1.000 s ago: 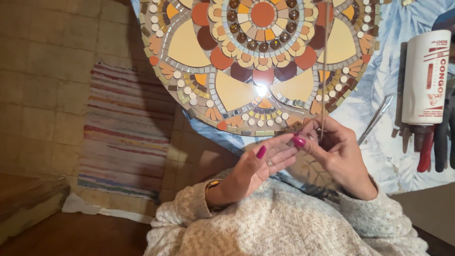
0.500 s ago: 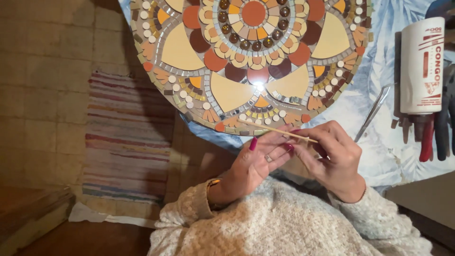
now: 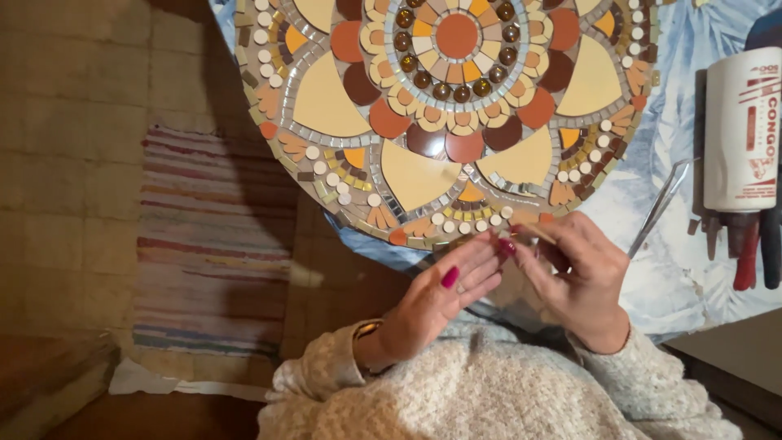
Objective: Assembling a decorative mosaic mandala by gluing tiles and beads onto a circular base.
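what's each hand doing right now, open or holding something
Left hand: open, fingers stretched toward the right hand, nothing gripped.
Right hand: closed on a thin wooden stick by the round mosaic's lower edge.

thin stick (image 3: 539, 234) now lower, mostly behind fingers (image 3: 521, 254)

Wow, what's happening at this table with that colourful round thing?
A person in a knitted sweater is working at the near edge of a round mosaic of orange, cream and brown tiles. The right hand holds a thin wooden stick, the left hand touching its tip. Tweezers and a white bottle lie to the right.
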